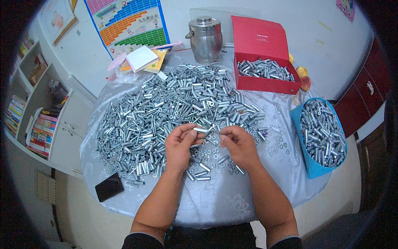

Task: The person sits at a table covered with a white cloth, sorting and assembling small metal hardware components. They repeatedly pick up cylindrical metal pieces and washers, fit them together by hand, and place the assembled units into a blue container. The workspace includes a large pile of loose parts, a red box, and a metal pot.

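Above the near part of a big pile of shiny metal sleeves, rods and washers (166,103), my two hands face each other close together. My left hand (179,145) is closed, pinching a short silver metal sleeve (201,130) between thumb and forefinger, its end toward the right. Fingers of my right hand (240,145) are pinched at the sleeve's right side. A small, thin metal piece shows at those fingertips, too small to name. Loose sleeves (203,166) and washers lie on the cloth below both hands.
A blue bin (296,124) full of metal parts stands at the right. Behind it sit an open red box (265,85) of parts and some fruit (304,83). A steel pot (206,41) and notebooks (141,58) are at the back; a black phone (109,187) lies near left.
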`<state>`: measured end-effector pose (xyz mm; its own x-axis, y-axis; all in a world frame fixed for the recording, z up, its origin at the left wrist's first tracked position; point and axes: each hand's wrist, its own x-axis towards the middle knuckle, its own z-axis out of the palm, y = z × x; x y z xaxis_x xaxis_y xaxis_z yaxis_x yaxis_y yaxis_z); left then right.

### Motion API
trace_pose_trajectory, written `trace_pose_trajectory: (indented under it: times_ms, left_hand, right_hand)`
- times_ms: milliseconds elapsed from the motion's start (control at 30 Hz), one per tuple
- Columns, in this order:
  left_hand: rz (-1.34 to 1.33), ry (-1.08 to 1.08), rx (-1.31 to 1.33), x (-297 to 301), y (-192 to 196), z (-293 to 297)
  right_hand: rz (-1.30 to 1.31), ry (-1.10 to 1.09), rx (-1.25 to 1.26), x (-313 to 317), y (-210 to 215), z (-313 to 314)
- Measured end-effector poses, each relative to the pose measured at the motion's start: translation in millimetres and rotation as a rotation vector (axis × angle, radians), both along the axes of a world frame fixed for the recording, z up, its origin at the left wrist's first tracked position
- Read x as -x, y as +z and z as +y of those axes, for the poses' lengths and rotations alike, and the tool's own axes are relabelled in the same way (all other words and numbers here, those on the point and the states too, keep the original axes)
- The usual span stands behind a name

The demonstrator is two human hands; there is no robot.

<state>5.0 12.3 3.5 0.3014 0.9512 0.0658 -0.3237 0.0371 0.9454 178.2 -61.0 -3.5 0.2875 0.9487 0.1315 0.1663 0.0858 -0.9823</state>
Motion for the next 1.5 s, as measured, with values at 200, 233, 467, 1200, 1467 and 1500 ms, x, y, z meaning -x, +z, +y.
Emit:
trace_pose_trajectory:
  times_ms: [200,233,467,1200,1467,1500]
  left_hand:
    - [-0.012,0.003,-0.008,-0.8,1.4,-1.2]
    - [0.006,-0.009,-0.023,-1.1,0.8,-1.8]
    - [0.017,-0.044,-0.057,-1.6,-1.8,-3.6]
    - [-0.341,-0.330,0.391,0.5,2.3,-4.4]
    - [-0.312,-0.318,0.322,-1.3,4.6,-5.4]
    - [-0.305,-0.278,0.289,-1.4,5.4,-5.6]
  right_hand:
    - [-0.159,0.002,-0.040,-1.4,-1.3,-1.4]
    - [-0.197,0.006,-0.038,-0.9,0.8,-2.1]
    - [-0.080,0.034,-0.067,4.3,15.3,-5.1]
    - [-0.192,0.066,-0.026,5.8,16.9,-9.3]
    - [-0.437,-0.077,-0.062,-2.6,21.1,-8.5]
    - [-0.459,-0.091,-0.041,-6.0,20.0,-7.6]
